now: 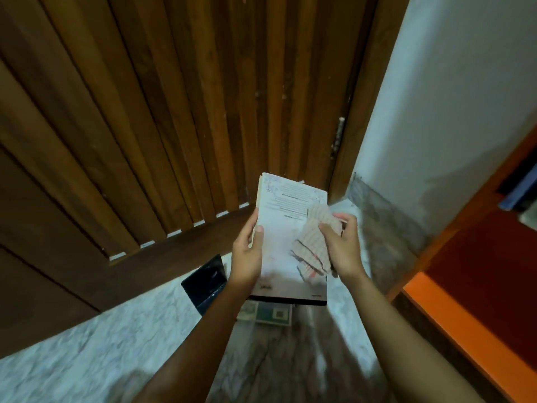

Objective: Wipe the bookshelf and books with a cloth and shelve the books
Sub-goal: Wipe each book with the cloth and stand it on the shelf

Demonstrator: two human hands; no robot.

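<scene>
I hold a white-covered book [279, 228] flat in front of me, above the floor. My left hand [248, 254] grips its left edge, thumb on the cover. My right hand [343, 245] presses a pale striped cloth [315, 242] against the right side of the cover. On the floor below lie a dark book [205, 282] and a green-patterned book [270, 314], partly hidden by the held book. The orange-and-red bookshelf [453, 330] stands at the right edge, with a few items barely visible inside.
A slatted wooden door [174, 112] fills the view ahead. A white wall [450, 97] meets it at the right corner. The floor [101, 344] is pale marbled tile.
</scene>
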